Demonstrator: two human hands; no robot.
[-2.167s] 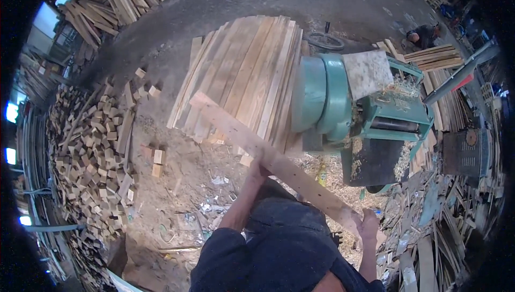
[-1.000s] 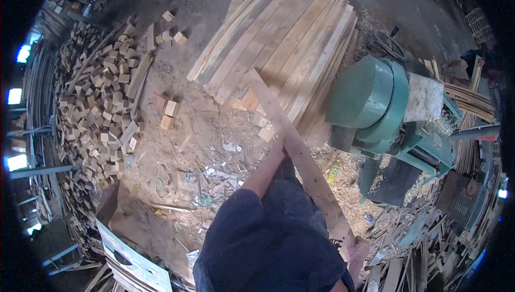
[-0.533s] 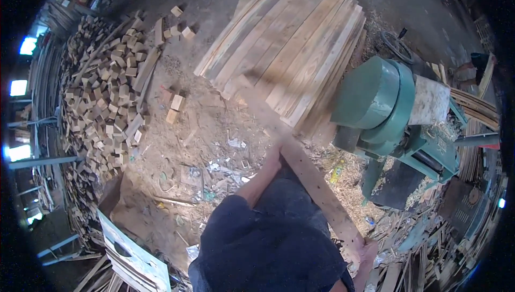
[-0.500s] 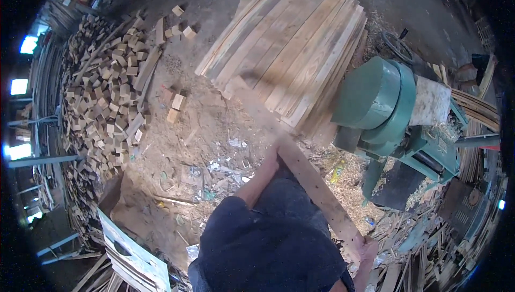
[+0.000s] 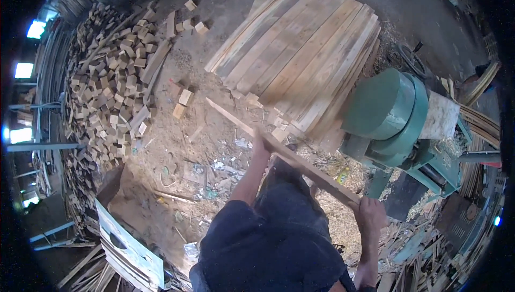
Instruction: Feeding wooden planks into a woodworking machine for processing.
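Note:
Across the front of my body I hold a long wooden plank [image 5: 300, 164], tilted so that mostly its narrow edge shows. My left hand [image 5: 262, 141] grips it toward the far left part, with the fingers partly hidden by the board. At the near right end, my right hand [image 5: 371, 212] is closed around the plank. Just beyond it lies a wide stack of planks [image 5: 295, 45] on the ground. A green machine [image 5: 383, 107] with a rounded housing stands to the right, apart from the plank.
A big heap of short wood blocks [image 5: 115, 85] fills the left side. Two loose blocks [image 5: 183, 102] lie on the dirt floor. Wood shavings [image 5: 335, 222] spread beneath the machine. A white-faced panel [image 5: 129, 249] leans at lower left, and scrap wood [image 5: 424, 260] lies at lower right.
The plank has turned from its broad face to its narrow edge and swung to a flatter slant. My right hand has moved up and forward; my left hand has shifted slightly left.

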